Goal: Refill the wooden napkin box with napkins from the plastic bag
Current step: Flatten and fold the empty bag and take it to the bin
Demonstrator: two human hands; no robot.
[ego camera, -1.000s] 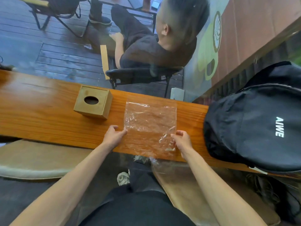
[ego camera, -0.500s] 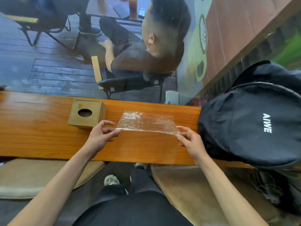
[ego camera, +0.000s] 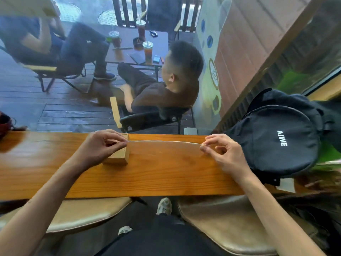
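Note:
The clear plastic bag (ego camera: 164,142) is stretched flat and seen edge-on above the wooden counter (ego camera: 166,176). It looks empty. My left hand (ego camera: 100,146) pinches its left corner and my right hand (ego camera: 219,152) pinches its right corner. The wooden napkin box (ego camera: 120,157) stands on the counter under my left hand, which hides most of it, top hole included. No napkins are in sight.
A black backpack (ego camera: 276,137) lies on the counter's right end, close to my right hand. Padded stools (ego camera: 221,224) stand under the counter. Beyond a window, people sit at a table with drinks (ego camera: 140,47). A dark object (ego camera: 4,122) sits at far left.
Both hands have lifted the bag off the counter and pulled it taut between them. My left hand now hangs over the napkin box. The view has tilted up.

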